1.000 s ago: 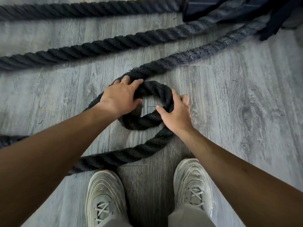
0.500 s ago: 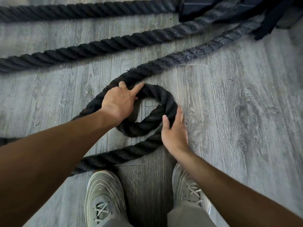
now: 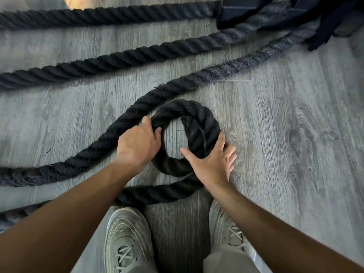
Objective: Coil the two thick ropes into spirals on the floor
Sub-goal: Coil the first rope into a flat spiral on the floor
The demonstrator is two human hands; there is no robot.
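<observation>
Where a thick black rope [image 3: 199, 123] curls into a small loop on the grey wood floor [image 3: 295, 154], a person's two hands meet it. The left hand [image 3: 137, 146] rests on the loop's left side, fingers curled over the rope. The right hand [image 3: 214, 162] presses its lower right edge with fingers spread straight. A second rope [image 3: 118, 60] lies stretched beyond. Two grey shoes [image 3: 126, 239] stand just below.

Bare floor [image 3: 295, 154] lies open at right; rope strands [image 3: 118, 60] cross the upper left, dark fabric [image 3: 256, 8] upper right.
</observation>
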